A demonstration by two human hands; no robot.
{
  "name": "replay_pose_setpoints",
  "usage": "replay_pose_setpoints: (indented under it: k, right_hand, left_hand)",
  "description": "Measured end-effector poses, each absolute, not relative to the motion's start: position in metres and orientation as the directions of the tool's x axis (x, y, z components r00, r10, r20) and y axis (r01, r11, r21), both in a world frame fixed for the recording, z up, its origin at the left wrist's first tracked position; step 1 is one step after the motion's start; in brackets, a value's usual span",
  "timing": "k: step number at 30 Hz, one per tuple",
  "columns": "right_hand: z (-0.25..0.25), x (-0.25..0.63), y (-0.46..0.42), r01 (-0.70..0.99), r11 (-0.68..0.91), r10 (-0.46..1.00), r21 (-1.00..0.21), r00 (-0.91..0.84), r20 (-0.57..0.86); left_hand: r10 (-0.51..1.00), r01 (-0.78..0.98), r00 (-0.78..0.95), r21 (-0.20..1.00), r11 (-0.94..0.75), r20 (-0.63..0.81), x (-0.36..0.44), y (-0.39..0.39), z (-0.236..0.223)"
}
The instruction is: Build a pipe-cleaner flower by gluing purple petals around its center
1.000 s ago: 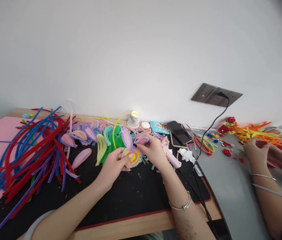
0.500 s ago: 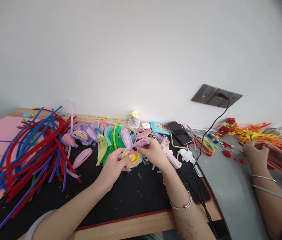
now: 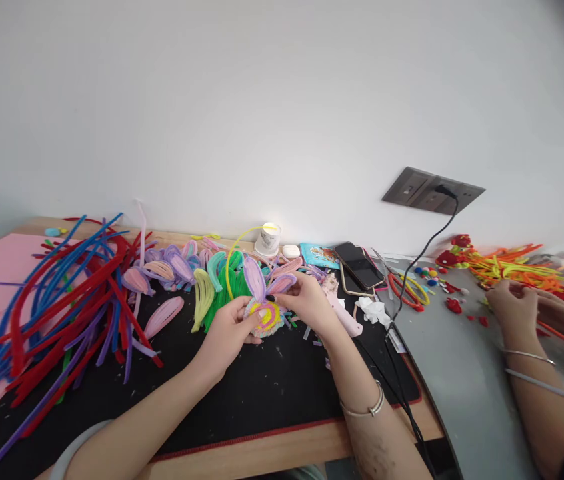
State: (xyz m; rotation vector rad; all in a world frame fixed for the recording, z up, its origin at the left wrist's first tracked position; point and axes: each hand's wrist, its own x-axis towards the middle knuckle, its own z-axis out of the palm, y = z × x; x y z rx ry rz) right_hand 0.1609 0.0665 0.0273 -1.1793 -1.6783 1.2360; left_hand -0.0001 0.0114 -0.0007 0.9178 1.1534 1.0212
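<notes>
from the head camera, the left hand (image 3: 227,333) is gripping the left edge of a round, fuzzy pastel piece with a yellow-and-pink centre (image 3: 269,317), thumb in front and fingers behind, seemingly so that the patterned side is facing the wearer. the right hand (image 3: 309,303) is pinching a slanting lilac-and-pink looped pipe-cleaner petal (image 3: 282,285) near its base, probably to steady it against the piece, while a taller lilac-rimmed pink petal (image 3: 253,277) is standing upright beside it. the piece is sitting between both hands, over the black mat with red edging (image 3: 262,400). behind it, bundled green pipe cleaners (image 3: 235,283) are lying near a white paper cup (image 3: 268,239), and a pale pink glue gun (image 3: 345,313) is resting just beyond the right wrist, perhaps for easy reach. at far right, a co-worker's hand (image 3: 512,310) is bending inward; whether it is gripping anything, i cannot tell
</notes>
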Motion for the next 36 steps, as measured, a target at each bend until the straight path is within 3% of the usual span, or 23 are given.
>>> replay_pose_setpoints:
  k: [3,8,20,25,36]
  right_hand:
    - [0.031,0.163,0.067,0.138,0.054,0.952,-0.989,-0.304,0.009]
    - [0.036,0.167,0.068,0.075,0.116,0.957,-0.99,-0.275,0.091]
    - [0.033,0.169,0.072,0.06,0.13,0.991,-0.99,-0.044,0.127]
    - [0.028,0.176,0.076,0.161,0.185,0.977,-0.97,0.078,0.199]
    - [0.033,0.169,0.066,0.317,0.05,0.964,-0.947,-0.262,-0.037]
  left_hand:
    - [0.953,-0.175,0.1,0.938,0.3,-0.286,0.0,0.012,0.0]
    - [0.949,-0.203,0.106,0.928,0.312,-0.296,0.0,0.01,0.002]
    - [0.958,-0.311,0.121,0.906,0.287,-0.262,-0.003,0.011,0.003]
    - [0.968,-0.39,0.116,0.887,0.249,-0.221,-0.004,0.012,0.004]
    - [0.98,-0.509,0.091,0.837,0.199,-0.178,-0.007,0.013,0.008]
